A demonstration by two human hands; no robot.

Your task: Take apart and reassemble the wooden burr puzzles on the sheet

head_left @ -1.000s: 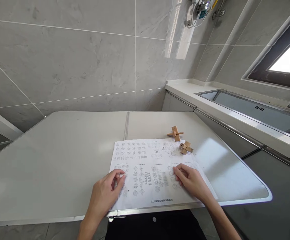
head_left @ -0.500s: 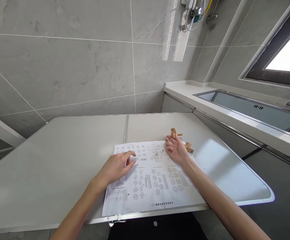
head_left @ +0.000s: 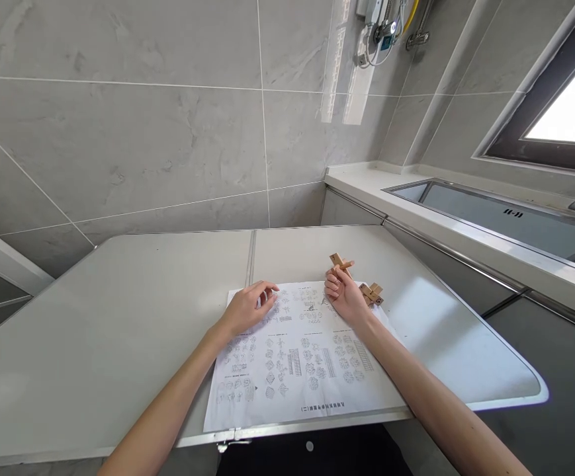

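My right hand [head_left: 345, 296] is closed, palm turned partly up, above the top right part of the paper sheet. Its fingertips pinch notched wooden puzzle pieces [head_left: 337, 260], two of which look crossed. Just beside the wrist, more wooden puzzle pieces [head_left: 372, 293] lie crossed over one another on the table. My left hand [head_left: 249, 307] hovers at the upper left of the sheet, fingers loosely curved and thumb apart, holding nothing. Rows of small line diagrams cover the paper sheet [head_left: 292, 390], and its printed title faces upside down.
The white folding table [head_left: 118, 337] has a seam and a metal edge. On the right runs a counter with a sink [head_left: 480, 205] and grey cabinets below. A tiled wall [head_left: 178, 145] stands behind, with pipes and cables [head_left: 384, 33] at its upper right.
My left hand has moved up and slightly right over the sheet. In my right hand, the wooden pieces have turned and shifted a little left.
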